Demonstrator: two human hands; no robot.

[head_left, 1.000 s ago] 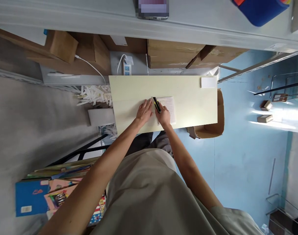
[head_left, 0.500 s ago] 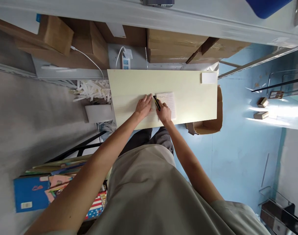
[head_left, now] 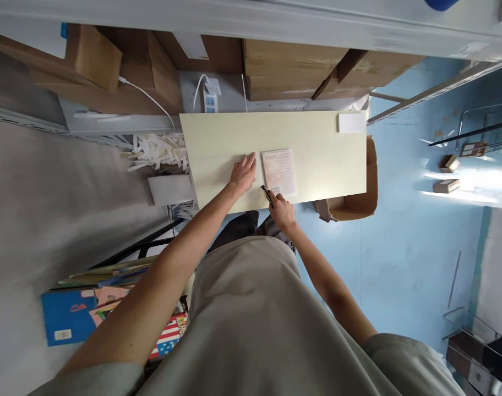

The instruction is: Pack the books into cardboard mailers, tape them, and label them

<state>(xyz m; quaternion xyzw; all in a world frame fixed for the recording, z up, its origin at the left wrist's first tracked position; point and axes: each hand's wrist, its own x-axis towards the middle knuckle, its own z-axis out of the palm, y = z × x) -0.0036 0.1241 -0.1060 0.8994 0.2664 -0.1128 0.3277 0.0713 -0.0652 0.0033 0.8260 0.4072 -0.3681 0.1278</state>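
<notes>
A pale yellow board [head_left: 325, 165] forms the work surface in front of me. Flat on it lies a stack of printed, lined paper [head_left: 279, 169]. My left hand [head_left: 243, 172] rests with fingers stretched out just left of the paper's edge. In my right hand [head_left: 281, 212] is a black and yellow utility knife [head_left: 267, 195], gripped near the paper's lower left corner and the board's front edge. The knife's tip points up and left; whether its blade is out is too small to tell.
A white block of paper [head_left: 351, 123] lies at the board's far right corner. Cardboard boxes [head_left: 292, 69] stand behind the board, beside a power strip [head_left: 211, 102]. An open carton [head_left: 350, 209] sits below its right side. Paper strips [head_left: 160, 151] heap at the left.
My right hand has drawn the utility knife toward me along the paper's left edge, uncovering the paper's lower part. My left hand stays nearly in place.
</notes>
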